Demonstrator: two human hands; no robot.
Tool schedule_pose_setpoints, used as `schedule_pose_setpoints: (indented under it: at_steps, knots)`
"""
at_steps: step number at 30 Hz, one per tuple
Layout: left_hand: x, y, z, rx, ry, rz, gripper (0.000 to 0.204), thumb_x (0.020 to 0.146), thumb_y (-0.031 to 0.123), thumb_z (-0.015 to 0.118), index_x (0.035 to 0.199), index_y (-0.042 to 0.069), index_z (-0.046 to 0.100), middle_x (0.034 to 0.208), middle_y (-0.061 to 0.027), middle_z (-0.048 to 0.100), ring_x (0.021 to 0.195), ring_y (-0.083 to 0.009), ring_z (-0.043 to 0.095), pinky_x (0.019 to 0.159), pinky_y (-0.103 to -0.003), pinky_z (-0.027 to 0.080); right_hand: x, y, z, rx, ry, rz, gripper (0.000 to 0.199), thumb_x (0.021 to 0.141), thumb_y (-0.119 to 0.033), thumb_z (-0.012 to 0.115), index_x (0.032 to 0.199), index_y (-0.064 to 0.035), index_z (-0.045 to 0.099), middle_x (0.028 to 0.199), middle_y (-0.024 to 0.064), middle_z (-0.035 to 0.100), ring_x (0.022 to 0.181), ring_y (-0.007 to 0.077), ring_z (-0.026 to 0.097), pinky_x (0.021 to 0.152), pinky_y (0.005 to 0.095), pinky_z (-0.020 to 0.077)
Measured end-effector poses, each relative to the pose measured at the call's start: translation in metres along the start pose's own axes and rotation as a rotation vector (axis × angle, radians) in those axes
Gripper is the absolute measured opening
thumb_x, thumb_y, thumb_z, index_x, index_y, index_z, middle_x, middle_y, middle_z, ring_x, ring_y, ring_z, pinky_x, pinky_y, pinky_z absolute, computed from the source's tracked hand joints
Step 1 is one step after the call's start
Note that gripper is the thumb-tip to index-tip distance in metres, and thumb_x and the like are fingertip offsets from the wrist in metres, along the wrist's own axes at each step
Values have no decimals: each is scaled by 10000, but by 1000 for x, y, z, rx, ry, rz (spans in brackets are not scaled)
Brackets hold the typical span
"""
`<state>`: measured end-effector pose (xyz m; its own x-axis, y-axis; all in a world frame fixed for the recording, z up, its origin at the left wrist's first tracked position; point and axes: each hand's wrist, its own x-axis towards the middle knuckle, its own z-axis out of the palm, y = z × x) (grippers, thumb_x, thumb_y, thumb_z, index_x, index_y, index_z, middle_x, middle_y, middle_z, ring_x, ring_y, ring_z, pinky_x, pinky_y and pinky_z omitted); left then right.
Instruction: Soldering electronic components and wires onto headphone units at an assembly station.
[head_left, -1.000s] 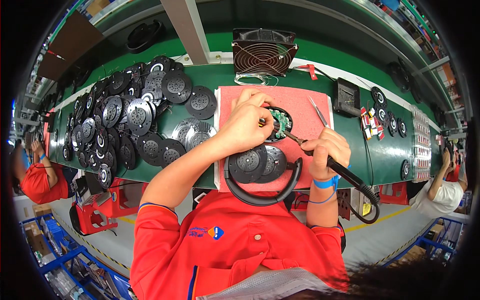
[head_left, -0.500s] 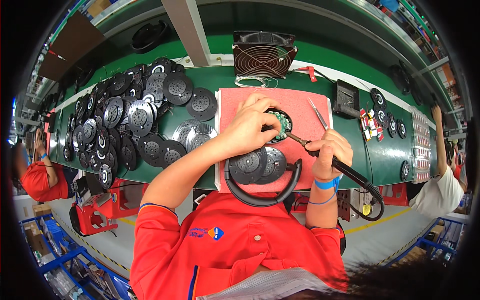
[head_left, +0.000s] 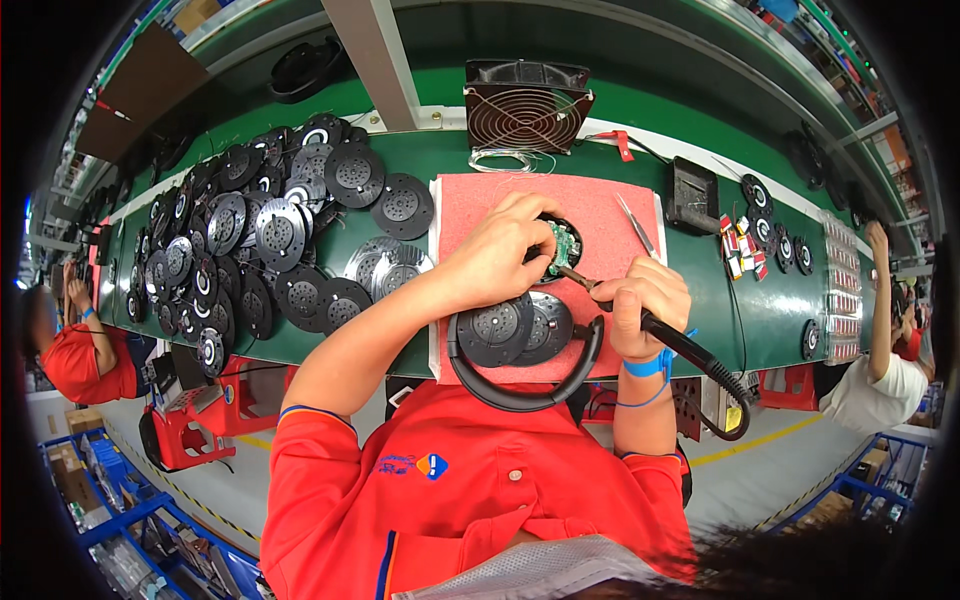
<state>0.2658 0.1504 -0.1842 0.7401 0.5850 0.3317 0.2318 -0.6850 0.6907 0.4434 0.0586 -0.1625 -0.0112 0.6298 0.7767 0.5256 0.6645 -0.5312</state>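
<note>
My left hand [head_left: 500, 250] lies bent over the left side of a round black headphone ear cup [head_left: 577, 232]. Its thumb and fingertips close at the edge of the green circuit board [head_left: 565, 247] inside; what they pinch is hidden. A soldering iron [head_left: 592, 284] is gripped in my right hand [head_left: 645, 305], its tip at the board's lower edge. Below, two round black perforated discs [head_left: 494, 332] overlap between the ends of a black headband [head_left: 515, 402]. All this lies on a pink foam mat [head_left: 615, 355], the headband hanging over the near edge.
A large heap of black discs [head_left: 280, 235] covers the left of the green table. Pointed tweezers [head_left: 637, 226] lie right of the ear cup. Behind stand a fan [head_left: 528, 115] and a black tray [head_left: 692, 197]. Small red-and-white parts [head_left: 742, 250] lie farther right. The iron's cord [head_left: 715, 372] loops beside my right wrist.
My right hand has shifted slightly left with the soldering iron, and its cord has swung left too. My left hand stays at the board, its fingers slightly moved.
</note>
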Motion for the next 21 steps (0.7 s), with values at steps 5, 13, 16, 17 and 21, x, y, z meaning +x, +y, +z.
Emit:
schedule_pose_setpoints:
  at_steps: [5,13,16,17,21]
  knots:
    - [0,-1,-2,-49,-17,-7,34,745,35,618,753,3,608,1172,-129,564,1107,-320,493,958,-397,388,0,0,-1,-10,-22,11,221,818,-115,602,604,-60,618,516,39,560,427,180,499,420,287,370]
    - [-1,0,-2,-29,-19,-9,39,743,44,620,750,7,609,1167,-123,572,1102,-313,499,957,-395,389,1,-2,3,-23,-18,1,331,866,-178,536,586,-18,611,506,49,553,414,157,446,412,282,321]
    - [-2,0,-1,4,1,-2,38,738,46,623,747,11,611,1166,-119,573,1095,-313,502,951,-397,392,1,-2,4,-27,-31,-3,330,866,-176,535,586,-18,610,508,49,553,413,159,443,411,281,320]
    - [-2,0,-1,3,1,-2,38,738,46,623,747,11,611,1166,-119,573,1095,-313,502,951,-397,392,1,-2,4,-21,-26,-7,328,866,-173,534,587,-18,609,509,49,554,412,159,441,411,281,319]
    - [-2,1,-1,10,0,-10,37,731,46,627,745,15,613,1166,-115,573,1091,-311,502,949,-403,387,0,-2,3,-27,-34,-14,322,864,-165,534,587,-17,606,511,52,557,410,160,436,410,281,318]
